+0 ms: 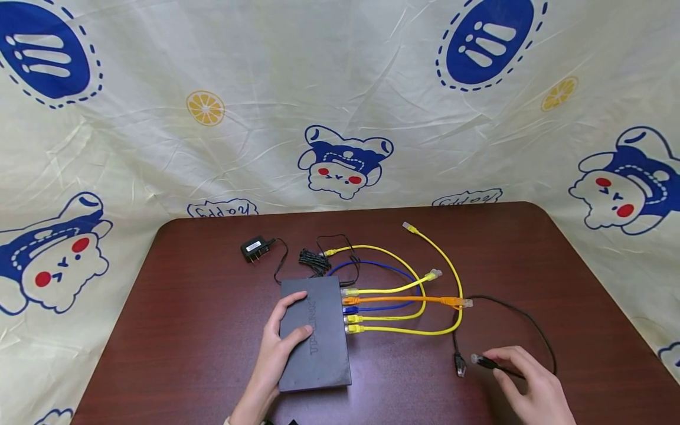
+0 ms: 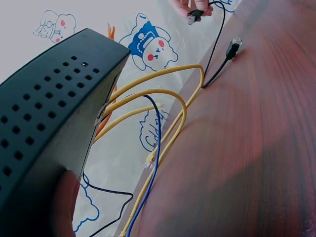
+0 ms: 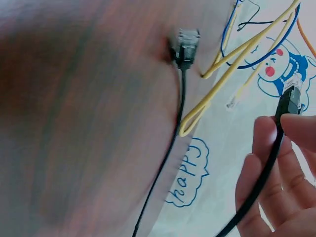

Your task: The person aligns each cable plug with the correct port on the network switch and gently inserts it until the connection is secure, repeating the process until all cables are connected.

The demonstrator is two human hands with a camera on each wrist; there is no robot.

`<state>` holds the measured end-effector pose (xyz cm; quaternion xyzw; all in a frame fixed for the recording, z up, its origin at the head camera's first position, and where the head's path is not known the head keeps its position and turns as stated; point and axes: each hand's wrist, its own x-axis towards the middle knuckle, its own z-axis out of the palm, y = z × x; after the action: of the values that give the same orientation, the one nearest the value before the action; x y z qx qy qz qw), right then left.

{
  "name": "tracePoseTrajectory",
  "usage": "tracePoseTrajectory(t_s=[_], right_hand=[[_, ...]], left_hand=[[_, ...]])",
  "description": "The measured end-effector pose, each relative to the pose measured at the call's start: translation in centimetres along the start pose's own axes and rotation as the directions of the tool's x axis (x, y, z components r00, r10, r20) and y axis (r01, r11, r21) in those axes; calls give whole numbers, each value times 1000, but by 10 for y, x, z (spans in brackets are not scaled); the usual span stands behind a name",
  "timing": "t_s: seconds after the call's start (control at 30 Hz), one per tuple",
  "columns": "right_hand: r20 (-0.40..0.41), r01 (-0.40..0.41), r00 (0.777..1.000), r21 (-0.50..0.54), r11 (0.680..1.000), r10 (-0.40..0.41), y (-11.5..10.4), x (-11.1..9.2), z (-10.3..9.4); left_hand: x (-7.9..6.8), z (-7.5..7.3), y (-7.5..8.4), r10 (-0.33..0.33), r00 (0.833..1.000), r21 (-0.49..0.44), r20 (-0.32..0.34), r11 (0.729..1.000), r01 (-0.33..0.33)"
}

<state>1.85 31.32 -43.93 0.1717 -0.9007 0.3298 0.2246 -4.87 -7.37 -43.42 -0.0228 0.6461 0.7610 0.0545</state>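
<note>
My left hand (image 1: 276, 336) grips the left side of a dark grey TP-LINK network switch (image 1: 324, 336), with thumb and a finger on its top face. Yellow, orange and blue network cables run from the switch's right edge; the orange cable (image 1: 404, 300) lies between yellow ones. At the lower right my right hand (image 1: 531, 381) pinches one plug end of a black network cable (image 3: 256, 185) between thumb and fingers. The clear tip of that held plug (image 3: 291, 86) points away from the hand. The cable's other plug (image 1: 459, 364) lies on the table just left of the right hand.
A black power adapter (image 1: 257, 249) with a bundled cord (image 1: 314, 261) lies behind the switch on the brown table (image 1: 202, 330). Loose yellow cable ends (image 1: 410, 227) reach toward the back edge. A patterned white cloth (image 1: 255, 159) hangs behind the table.
</note>
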Motion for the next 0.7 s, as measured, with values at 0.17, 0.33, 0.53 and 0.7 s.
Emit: tracePoseTrajectory(t_s=[0.17, 0.33, 0.53, 0.7], right_hand=[[-4, -1, 1000, 30, 1000, 1, -12, 9, 0], [-5, 3, 1000, 81, 997, -2, -17, 14, 4], [-5, 37, 999, 125, 991, -36, -21, 19, 13], [-5, 39, 999, 148, 988, -38, -26, 22, 20]], left_hand=[[0, 0, 0, 3, 1000, -1, -4, 1000, -3], [0, 0, 0, 7, 1000, 3, -11, 1000, -6], [0, 0, 0, 7, 1000, -1, -9, 1000, -7], [0, 1, 0, 7, 1000, -1, -8, 1000, -7]])
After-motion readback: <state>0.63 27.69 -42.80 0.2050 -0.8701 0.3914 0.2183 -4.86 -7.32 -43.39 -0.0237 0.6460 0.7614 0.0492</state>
